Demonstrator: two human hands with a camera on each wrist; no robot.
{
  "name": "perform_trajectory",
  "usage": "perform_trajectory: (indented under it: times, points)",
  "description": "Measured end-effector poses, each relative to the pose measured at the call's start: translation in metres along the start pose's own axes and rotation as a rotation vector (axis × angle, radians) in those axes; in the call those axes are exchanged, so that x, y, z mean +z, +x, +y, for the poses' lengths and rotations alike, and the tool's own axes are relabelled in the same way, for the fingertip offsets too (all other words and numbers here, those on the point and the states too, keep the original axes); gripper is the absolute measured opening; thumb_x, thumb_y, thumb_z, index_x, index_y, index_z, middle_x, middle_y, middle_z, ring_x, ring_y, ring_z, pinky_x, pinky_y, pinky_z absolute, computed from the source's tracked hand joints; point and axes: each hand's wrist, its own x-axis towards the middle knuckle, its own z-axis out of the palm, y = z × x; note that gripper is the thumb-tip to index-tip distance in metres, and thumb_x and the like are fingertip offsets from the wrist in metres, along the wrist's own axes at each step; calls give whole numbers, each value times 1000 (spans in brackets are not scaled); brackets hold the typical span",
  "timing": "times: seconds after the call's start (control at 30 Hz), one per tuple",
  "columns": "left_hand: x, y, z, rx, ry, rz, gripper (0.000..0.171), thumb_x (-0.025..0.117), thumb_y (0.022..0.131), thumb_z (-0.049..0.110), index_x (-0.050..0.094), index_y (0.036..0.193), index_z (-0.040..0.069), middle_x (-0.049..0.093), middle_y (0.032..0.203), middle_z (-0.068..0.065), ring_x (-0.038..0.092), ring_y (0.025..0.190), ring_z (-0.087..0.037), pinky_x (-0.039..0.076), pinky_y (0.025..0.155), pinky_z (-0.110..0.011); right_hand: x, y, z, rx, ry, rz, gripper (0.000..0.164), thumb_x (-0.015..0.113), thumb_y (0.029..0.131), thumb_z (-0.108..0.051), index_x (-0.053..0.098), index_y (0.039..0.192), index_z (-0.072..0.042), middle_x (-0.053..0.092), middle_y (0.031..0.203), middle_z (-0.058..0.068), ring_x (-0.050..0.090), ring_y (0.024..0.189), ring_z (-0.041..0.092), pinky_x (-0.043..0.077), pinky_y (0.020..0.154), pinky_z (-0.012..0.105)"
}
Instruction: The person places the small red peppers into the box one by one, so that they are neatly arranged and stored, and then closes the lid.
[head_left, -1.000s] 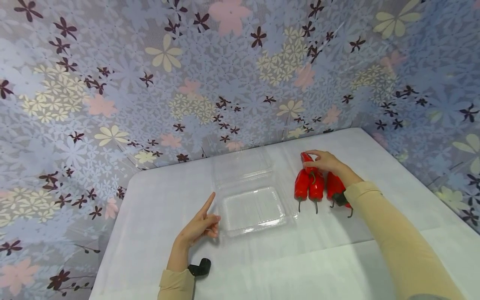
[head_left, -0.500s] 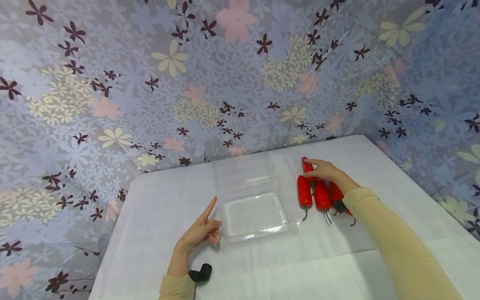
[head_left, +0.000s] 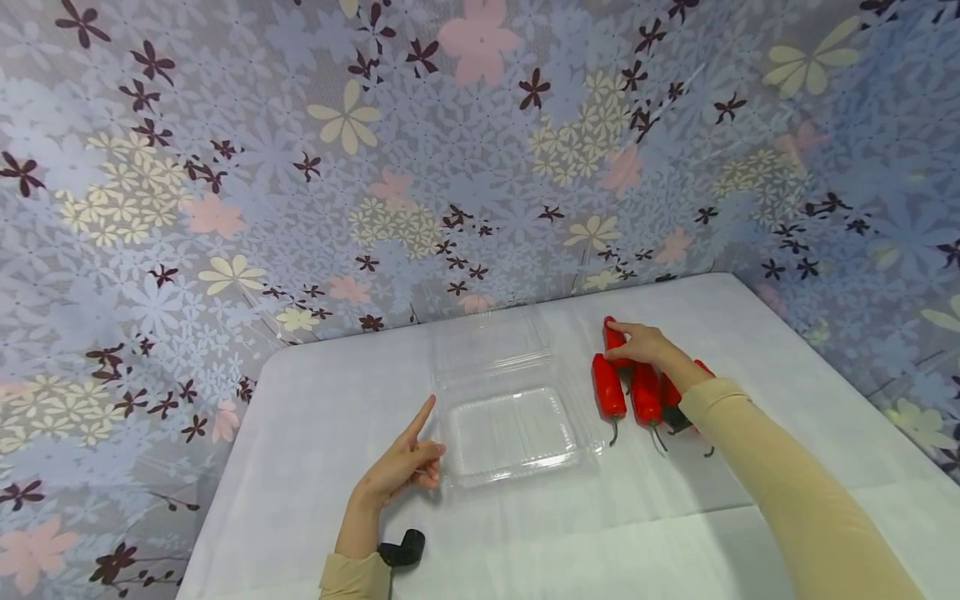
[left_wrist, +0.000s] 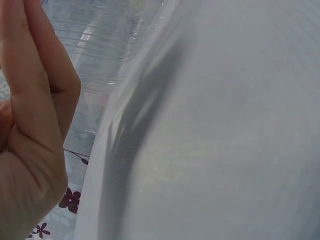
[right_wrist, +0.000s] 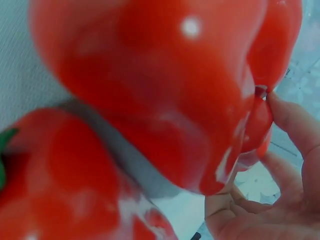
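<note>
Pinching a red pepper point(head_left: 612, 339) across its body with the right hand point(head_left: 647, 344), probably for a secure hold; lying within that grasp, just beyond other red peppers point(head_left: 609, 388). Grasping nothing with the left hand point(head_left: 400, 468), pointing it just beside a clear container point(head_left: 513, 429), perhaps for steadying.

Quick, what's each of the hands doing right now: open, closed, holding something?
Left hand: open, holding nothing, beside the clear box.
Right hand: closed, fingers and thumb gripping a red pepper.
</note>
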Motion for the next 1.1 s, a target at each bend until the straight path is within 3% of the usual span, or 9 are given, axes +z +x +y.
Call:
perform_trajectory:
  times: [0.33, 0.5, 0.63, 0.73, 0.87, 1.0, 1.1]
  points:
    - [0, 0, 1, -6, 10, -1, 84, 54, 93, 4, 3, 152, 34, 53, 68, -4, 57, 52, -9, 54, 51, -22, 4, 5, -3, 40, -1, 18, 75, 63, 87, -28, 25, 148, -4, 24, 143, 34, 28, 126, 49, 31, 98, 65]
    - [-1, 1, 5, -5, 21, -6, 84, 55, 93, 4, 2, 152, 33, 53, 66, -3, 56, 51, -8, 53, 49, -21, 2, 9, 3, 34, 68, 42, 79, 62, 86, -29, 21, 149, -5, 20, 145, 34, 26, 126, 49, 31, 98, 65]
    - [-2, 0, 6, -22, 33, -3, 84, 55, 93, 5, 2, 152, 33, 53, 65, -3, 54, 51, -8, 53, 49, -21, -4, 4, 5, 1, 175, 98, 82, 63, 87, -29, 17, 150, -5, 24, 143, 35, 38, 119, 44, 41, 96, 54]
    - [-2, -2, 5, -37, 53, 0, 83, 54, 93, 6, 2, 152, 34, 53, 64, -2, 53, 51, -9, 52, 49, -21, -11, -1, 0, -43, 293, 126, 82, 63, 89, -27, 14, 151, -7, 30, 140, 35, 47, 113, 40, 49, 89, 44]
    - [-4, -3, 5, -38, 70, 0, 82, 53, 94, 5, 3, 152, 34, 53, 65, -2, 54, 51, -9, 52, 49, -21, -24, -7, -14, -145, 472, 115, 82, 63, 91, -26, 10, 153, -14, 32, 139, 33, 48, 114, 39, 49, 90, 42]
    - [-6, -1, 6, -14, 64, -12, 81, 53, 94, 5, 3, 152, 33, 53, 68, -3, 55, 52, -9, 53, 50, -21, -31, -16, -36, -289, 616, 55, 81, 64, 91, -27, 12, 153, -24, 28, 142, 27, 43, 119, 39, 44, 96, 47]
    - [-7, 0, 5, 3, 46, -25, 81, 52, 94, 5, 3, 153, 31, 53, 69, -3, 56, 53, -9, 53, 51, -22, -30, -25, -54, -410, 665, -24, 78, 65, 91, -23, 17, 152, -27, 27, 143, 23, 42, 121, 38, 41, 98, 49]
